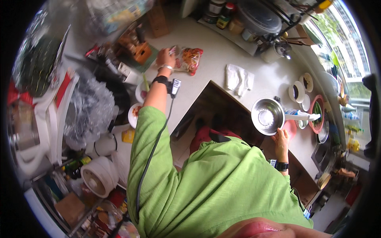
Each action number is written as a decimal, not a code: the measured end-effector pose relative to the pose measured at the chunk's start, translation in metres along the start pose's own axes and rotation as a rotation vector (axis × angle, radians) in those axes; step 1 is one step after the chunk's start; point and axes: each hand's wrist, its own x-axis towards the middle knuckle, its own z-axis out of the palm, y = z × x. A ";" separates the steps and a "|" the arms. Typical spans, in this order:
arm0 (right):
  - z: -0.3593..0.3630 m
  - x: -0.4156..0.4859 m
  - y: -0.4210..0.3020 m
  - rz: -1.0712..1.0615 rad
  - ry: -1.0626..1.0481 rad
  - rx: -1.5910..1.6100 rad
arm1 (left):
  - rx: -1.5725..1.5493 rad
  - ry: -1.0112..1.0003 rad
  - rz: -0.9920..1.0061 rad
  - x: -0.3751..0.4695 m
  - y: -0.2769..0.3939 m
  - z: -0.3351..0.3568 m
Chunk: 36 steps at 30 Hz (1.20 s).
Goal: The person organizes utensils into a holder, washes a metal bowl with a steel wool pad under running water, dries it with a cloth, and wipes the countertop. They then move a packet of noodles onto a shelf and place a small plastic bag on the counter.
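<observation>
My left hand (pixel 166 58) grips the near-left end of a clear plastic food packet (pixel 190 59) with red edges, which lies on the worktop. Reddish and tan food shows through its film. My right hand (pixel 281 138) holds a round stainless steel bowl (pixel 267 116) by its rim, over the front edge of the counter. A bright whitish patch shows at the bottom of the bowl; I cannot tell whether it is contents or glare. Behind the bowl, a white plastic bottle (pixel 302 115) lies or leans toward a pink basin (pixel 321 113) with long green vegetables.
A folded white cloth (pixel 239 79) lies on the worktop (pixel 214 65). White bowls (pixel 296 91) with dark contents stand at right. Near my left forearm are a small bowl of reddish food (pixel 135 114) and an orange knife block (pixel 143 53). Jars (pixel 223 19) line the back.
</observation>
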 end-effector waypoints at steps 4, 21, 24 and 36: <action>0.004 0.001 -0.015 -0.007 0.051 -0.030 | 0.093 -0.253 -0.210 0.029 -0.032 0.026; 0.009 0.206 -0.039 -0.131 0.176 0.185 | 0.010 0.030 0.107 -0.041 0.092 -0.087; 0.009 0.230 -0.036 -0.096 0.223 0.190 | 0.154 0.106 0.365 -0.068 0.132 -0.135; 0.035 0.273 -0.011 -0.004 0.223 0.214 | 0.160 -0.049 0.647 -0.114 0.215 -0.164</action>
